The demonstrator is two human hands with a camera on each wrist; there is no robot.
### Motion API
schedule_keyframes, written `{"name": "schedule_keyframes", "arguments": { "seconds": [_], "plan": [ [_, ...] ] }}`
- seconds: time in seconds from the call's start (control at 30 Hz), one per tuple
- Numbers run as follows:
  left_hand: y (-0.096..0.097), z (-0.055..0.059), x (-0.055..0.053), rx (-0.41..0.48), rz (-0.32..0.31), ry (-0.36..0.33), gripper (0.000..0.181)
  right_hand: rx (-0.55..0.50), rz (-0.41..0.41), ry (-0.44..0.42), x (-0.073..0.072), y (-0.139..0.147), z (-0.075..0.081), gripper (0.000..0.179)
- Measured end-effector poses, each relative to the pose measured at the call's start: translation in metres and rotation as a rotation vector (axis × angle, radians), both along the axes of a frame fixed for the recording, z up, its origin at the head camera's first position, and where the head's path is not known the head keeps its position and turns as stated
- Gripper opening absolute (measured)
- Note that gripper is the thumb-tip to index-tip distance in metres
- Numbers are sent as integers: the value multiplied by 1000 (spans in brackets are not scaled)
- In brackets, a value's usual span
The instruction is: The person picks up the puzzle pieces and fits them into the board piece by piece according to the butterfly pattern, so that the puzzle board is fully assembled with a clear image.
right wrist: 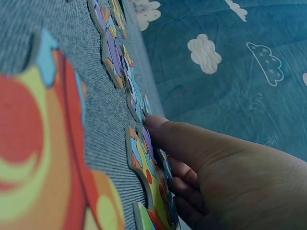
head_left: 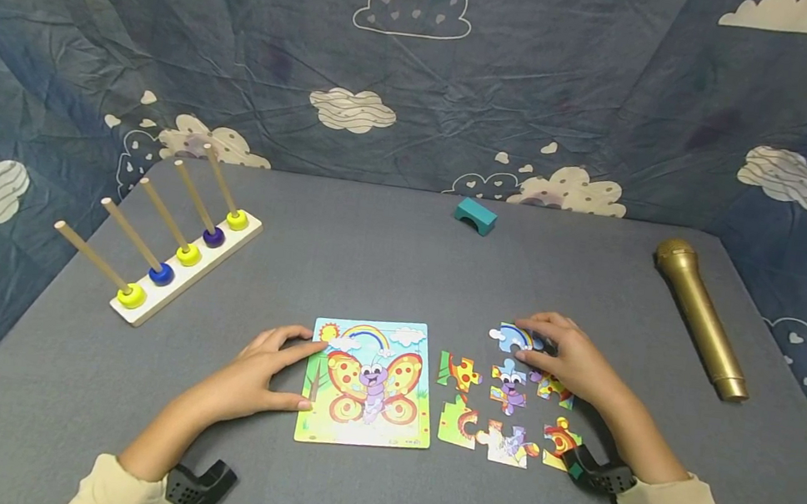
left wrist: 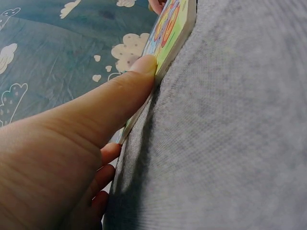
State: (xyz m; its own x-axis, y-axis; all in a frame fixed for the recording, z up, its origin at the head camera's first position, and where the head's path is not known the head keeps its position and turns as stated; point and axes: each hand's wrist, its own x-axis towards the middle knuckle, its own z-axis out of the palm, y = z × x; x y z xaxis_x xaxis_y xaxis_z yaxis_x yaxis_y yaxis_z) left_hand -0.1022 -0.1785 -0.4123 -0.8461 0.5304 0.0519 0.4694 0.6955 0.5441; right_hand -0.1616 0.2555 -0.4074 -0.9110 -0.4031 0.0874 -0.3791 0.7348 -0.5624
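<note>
A square butterfly puzzle board (head_left: pixel 361 436) lies flat on the table. My left hand (head_left: pixel 248 372) is at its left side, thumb and index finger spread and touching the edge; in the left wrist view the thumb (left wrist: pixel 129 86) presses the board's rim. My right hand (head_left: pixel 575 361) holds a blue rainbow puzzle piece (head_left: pixel 508 338) between thumb and index finger, at the top of a loose group of pieces. Just below lie a purple butterfly-face piece (head_left: pixel 510 387) and a yellow wing piece (head_left: pixel 555 388), partly covered by the hand. In the right wrist view the thumb (right wrist: pixel 168 134) hides the contact.
More puzzle pieces, including a green one (head_left: pixel 456 422) and a red-orange one (head_left: pixel 560 441), lie right of the board. A peg stand (head_left: pixel 164 290) with colored rings stands left. A teal arch block (head_left: pixel 476 215) lies at the back, a gold microphone (head_left: pixel 701 318) at right.
</note>
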Motion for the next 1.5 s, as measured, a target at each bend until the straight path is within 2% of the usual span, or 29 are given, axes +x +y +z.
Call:
{"name": "schedule_keyframes", "arguments": {
  "seconds": [0.33, 0.57, 0.67, 0.83, 0.97, 1.07, 1.23, 1.37, 1.5],
  "plan": [
    [-1, -1, 1, -4, 8, -7, 71, -35, -22, 44, 0, -3, 5, 43],
    [0, -2, 1, -15, 6, -6, 71, -65, -25, 132, 8, -14, 27, 42],
    [1, 0, 0, -22, -6, 10, 70, -71, -9, 188, 15, -25, 40, 42],
    [7, 4, -1, -68, -49, 90, 66, -102, 54, 284, 27, -56, 58, 44],
    [12, 6, -3, -105, -53, 138, 61, -123, 132, 305, 35, -90, 66, 46],
    [17, 8, -4, -130, -42, 170, 55, -97, 183, 280, 39, -118, 63, 44],
    [23, 11, -7, -160, -41, 178, 57, 60, 221, 241, 41, -157, 48, 43],
    [24, 13, -7, -177, -44, 147, 61, 142, 222, 211, 38, -172, 36, 42],
    [23, 11, -7, -169, -52, 145, 60, 150, 223, 198, 31, -175, 26, 42]
  ]
}}
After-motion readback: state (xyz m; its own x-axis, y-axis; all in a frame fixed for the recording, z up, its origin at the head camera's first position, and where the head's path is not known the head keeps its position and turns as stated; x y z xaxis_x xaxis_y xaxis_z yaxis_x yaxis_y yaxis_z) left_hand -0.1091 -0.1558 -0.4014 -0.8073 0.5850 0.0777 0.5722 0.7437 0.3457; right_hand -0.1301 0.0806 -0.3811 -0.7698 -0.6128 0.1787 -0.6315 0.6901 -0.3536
